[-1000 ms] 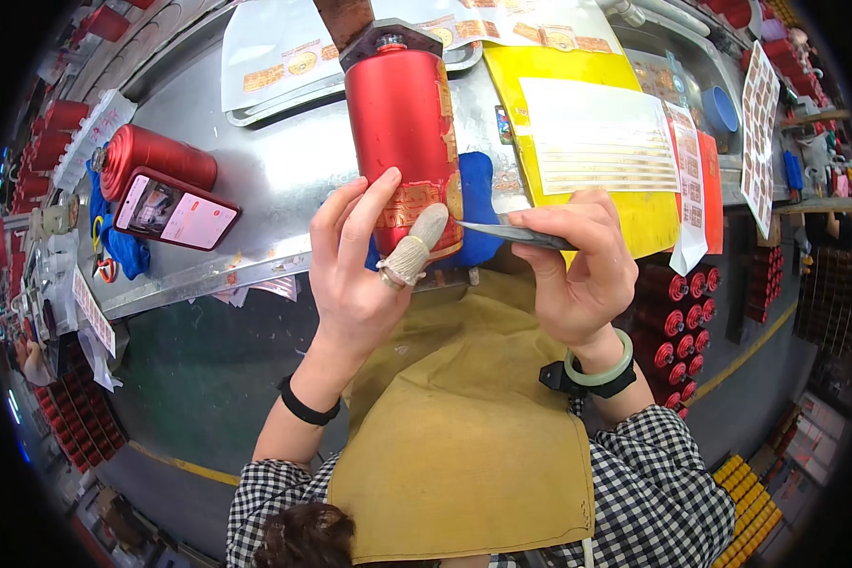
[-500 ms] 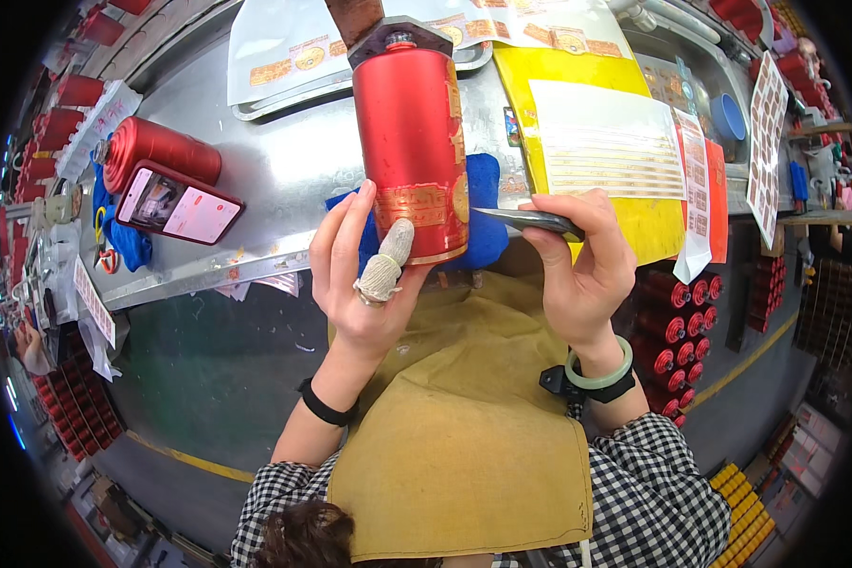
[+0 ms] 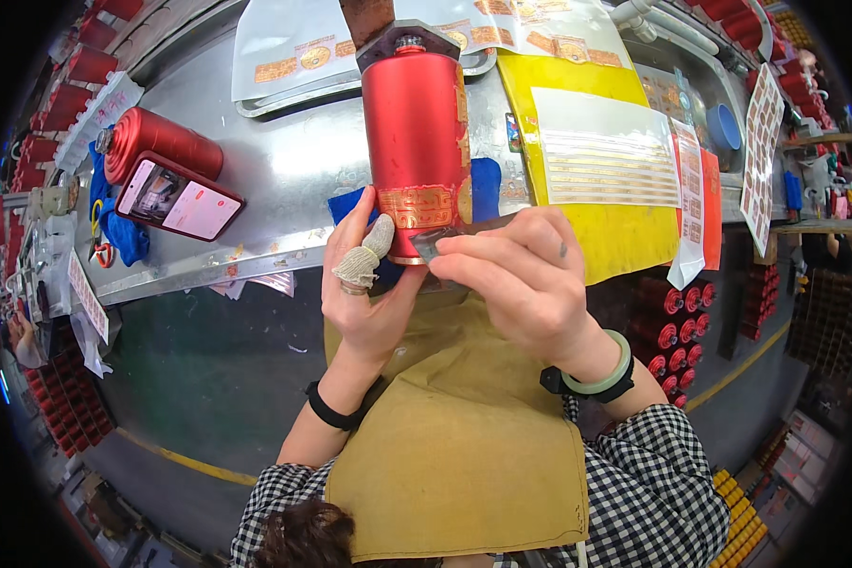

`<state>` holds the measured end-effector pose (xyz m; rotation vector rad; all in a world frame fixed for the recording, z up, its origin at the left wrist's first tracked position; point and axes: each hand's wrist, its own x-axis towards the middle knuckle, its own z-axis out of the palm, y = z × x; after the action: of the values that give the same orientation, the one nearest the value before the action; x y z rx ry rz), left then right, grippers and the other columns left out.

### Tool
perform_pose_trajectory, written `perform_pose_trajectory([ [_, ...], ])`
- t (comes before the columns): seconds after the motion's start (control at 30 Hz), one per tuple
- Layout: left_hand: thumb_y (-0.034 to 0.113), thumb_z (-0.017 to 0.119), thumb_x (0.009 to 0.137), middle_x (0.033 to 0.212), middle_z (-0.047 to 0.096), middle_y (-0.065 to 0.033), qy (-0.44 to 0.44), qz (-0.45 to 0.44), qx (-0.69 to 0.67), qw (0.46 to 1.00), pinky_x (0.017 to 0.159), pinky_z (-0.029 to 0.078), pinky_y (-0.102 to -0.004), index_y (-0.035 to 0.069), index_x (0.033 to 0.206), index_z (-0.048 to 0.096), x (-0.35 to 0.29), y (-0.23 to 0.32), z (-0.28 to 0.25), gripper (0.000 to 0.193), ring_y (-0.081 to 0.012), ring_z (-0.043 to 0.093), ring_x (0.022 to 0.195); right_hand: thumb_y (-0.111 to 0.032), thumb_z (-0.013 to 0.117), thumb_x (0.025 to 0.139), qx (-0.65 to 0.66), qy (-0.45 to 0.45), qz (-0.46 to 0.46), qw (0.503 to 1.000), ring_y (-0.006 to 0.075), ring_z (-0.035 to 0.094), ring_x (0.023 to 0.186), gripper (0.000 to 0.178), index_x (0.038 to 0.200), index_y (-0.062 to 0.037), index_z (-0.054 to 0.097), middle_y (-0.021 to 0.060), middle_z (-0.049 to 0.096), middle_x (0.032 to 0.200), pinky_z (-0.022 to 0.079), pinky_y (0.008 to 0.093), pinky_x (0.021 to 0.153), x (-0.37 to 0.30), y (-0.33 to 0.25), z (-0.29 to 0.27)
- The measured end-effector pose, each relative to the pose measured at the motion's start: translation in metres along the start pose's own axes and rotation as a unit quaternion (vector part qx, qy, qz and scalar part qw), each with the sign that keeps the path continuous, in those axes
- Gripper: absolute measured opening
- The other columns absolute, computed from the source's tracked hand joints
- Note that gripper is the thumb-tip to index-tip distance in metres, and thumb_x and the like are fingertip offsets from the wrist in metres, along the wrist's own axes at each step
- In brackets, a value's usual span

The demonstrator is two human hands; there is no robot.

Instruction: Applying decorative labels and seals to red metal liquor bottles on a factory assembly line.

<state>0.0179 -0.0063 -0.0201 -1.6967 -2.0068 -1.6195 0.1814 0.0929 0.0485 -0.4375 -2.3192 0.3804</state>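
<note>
A red metallic bottle lies before me, neck pointing away, with a gold patterned label band round its lower part. My left hand is closed round the bottle's near left side; a knitted finger cover is on one finger. My right hand pinches a thin dark flat tool, perhaps tweezers. The tool's rounded grey end meets the bottle at the label's lower edge. Beneath the bottle lies a blue cloth. At the neck stands a dark angular metal piece.
Left on the metal bench are a phone, another red bottle and scissors. A yellow board with a label sheet lies right. Behind is a tray under label sheets. Red bottles stand low at right.
My right hand has moved left to the bottle and turned the tool, so its rounded end now meets the label's lower edge. The left hand's covered finger has shifted off the label.
</note>
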Motion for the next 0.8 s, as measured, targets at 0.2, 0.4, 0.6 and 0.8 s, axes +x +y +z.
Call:
perform_pose_trajectory([
  [0.2, 0.0, 0.087, 0.072, 0.135, 0.066, -0.0195, 0.004, -0.152, -0.079, 0.985, 0.101, 0.053, -0.0387, 0.0, 0.127, 0.067, -0.009, -0.005, 0.007, 0.059, -0.0327, 0.065, 0.123, -0.012, 0.071, 0.071, -0.001, -0.004, 0.002, 1.0, 0.0173, 0.064, 0.083, 0.026, 0.095, -0.008, 0.077, 0.0014, 0.075, 0.097, 0.048, 0.0332, 0.076, 0.008, 0.001, -0.002],
  [0.4, -0.003, 0.085, 0.071, 0.133, 0.069, -0.0166, -0.005, -0.075, -0.053, 0.996, 0.097, 0.054, -0.0381, 0.003, 0.128, 0.07, 0.006, 0.0, -0.001, 0.059, -0.0299, 0.066, 0.117, -0.005, 0.071, 0.069, -0.005, 0.029, -0.013, 0.999, 0.0189, 0.062, 0.079, 0.029, 0.097, -0.0093, 0.077, 0.0004, 0.075, 0.094, 0.048, 0.0328, 0.073, 0.017, 0.019, -0.002],
  [0.6, -0.004, 0.086, 0.067, 0.133, 0.069, -0.0155, -0.013, -0.057, -0.038, 0.998, 0.092, 0.054, -0.0372, 0.003, 0.129, 0.069, 0.008, 0.005, -0.005, 0.064, -0.0282, 0.066, 0.111, -0.008, 0.076, 0.078, 0.04, -0.014, 0.076, 0.996, 0.0235, 0.06, 0.075, 0.019, 0.097, -0.0109, 0.073, 0.0021, 0.071, 0.084, 0.048, 0.0357, 0.071, 0.032, 0.02, -0.003],
  [0.8, -0.001, 0.089, 0.07, 0.13, 0.067, -0.0158, 0.024, -0.129, -0.124, 0.983, 0.09, 0.058, -0.0341, 0.0, 0.132, 0.066, 0.008, 0.011, 0.002, 0.066, -0.0233, 0.068, 0.108, -0.013, 0.069, 0.075, -0.081, 0.008, -0.089, 0.993, 0.0183, 0.054, 0.076, 0.02, 0.095, -0.0151, 0.074, -0.0036, 0.07, 0.087, 0.045, 0.0325, 0.075, 0.036, 0.023, 0.002],
])
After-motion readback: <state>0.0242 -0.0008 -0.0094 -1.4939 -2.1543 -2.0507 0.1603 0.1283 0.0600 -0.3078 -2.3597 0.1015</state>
